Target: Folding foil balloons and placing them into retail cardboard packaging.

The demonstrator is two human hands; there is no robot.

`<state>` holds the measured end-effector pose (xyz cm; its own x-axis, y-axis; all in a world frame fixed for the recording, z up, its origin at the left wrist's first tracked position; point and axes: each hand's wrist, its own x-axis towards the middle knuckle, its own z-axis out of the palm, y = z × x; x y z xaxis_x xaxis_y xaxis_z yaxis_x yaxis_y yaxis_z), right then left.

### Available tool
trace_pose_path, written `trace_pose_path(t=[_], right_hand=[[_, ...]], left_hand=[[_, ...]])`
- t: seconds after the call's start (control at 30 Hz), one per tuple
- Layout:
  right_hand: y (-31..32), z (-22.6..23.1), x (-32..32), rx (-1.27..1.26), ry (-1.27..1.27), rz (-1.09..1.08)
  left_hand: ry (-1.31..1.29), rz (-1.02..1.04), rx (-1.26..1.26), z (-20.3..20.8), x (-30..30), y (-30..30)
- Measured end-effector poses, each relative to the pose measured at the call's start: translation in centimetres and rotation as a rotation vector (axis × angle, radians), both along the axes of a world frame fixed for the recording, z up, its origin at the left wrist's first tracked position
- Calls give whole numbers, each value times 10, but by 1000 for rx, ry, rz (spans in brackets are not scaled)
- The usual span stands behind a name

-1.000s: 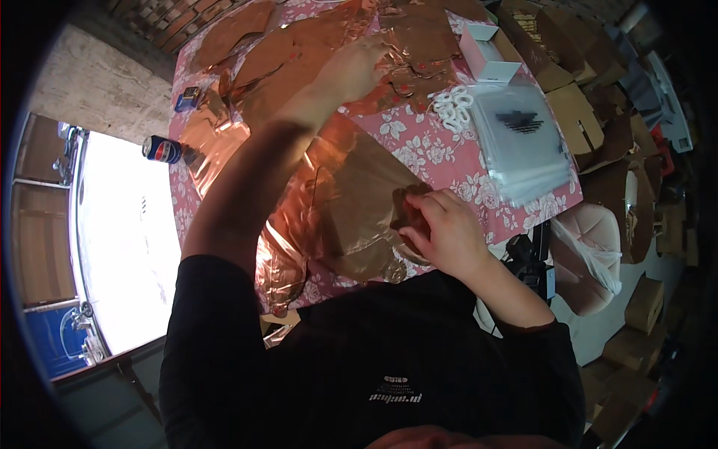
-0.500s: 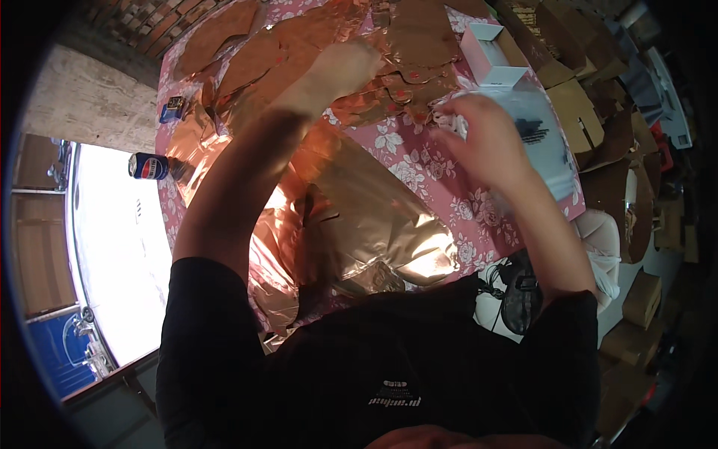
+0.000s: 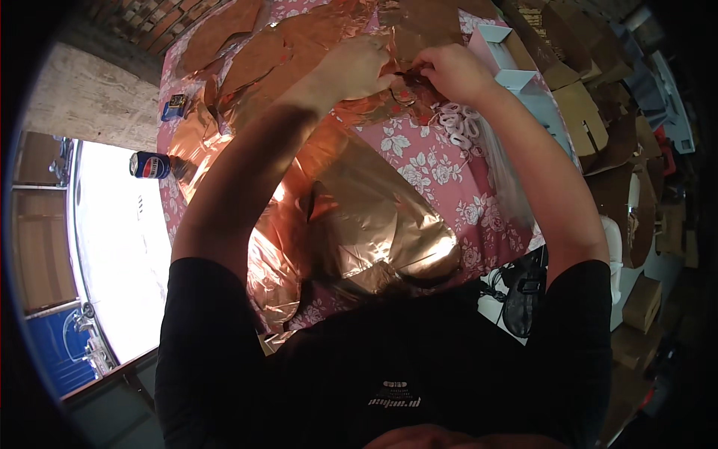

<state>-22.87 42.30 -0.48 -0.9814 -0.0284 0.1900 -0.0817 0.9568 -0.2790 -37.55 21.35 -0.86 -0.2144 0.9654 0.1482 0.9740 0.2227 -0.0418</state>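
Observation:
Copper-coloured foil covers much of the pink floral tablecloth. At the far middle, my left hand bends over a foil piece with small red marks, thumb and fingertips closing on its edge. Beside it, my right hand pinches the same piece near its upper edge; the two hands are a short gap apart. Just below my right wrist lies a bundle of looped white cord. Closer to me spreads a large, smooth foil sheet, creased and shiny at its near end.
An open white box stands at the far right, with a clear plastic bag below it. A blue drink can and a small blue packet sit at the left edge. Flattened cardboard is stacked along the right.
My right hand has moved away from the white cord, up and left to the foil piece, leaving the cord on the cloth. My left hand has shifted slightly, its thumb now at the foil edge.

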Motion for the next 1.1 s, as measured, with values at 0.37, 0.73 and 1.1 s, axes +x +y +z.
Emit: trace_pose_path(t=[0.37,0.73,1.1], right_hand=[[3,14,-1,-31,420,-185],[1,-16,6,47,454,-124],[-5,-9,-1,72,244,-204]], left_hand=[[-373,85,338,-13,-5,33],[-1061,394,492,-17,-11,35],[-653,433,412,-13,-7,31]])
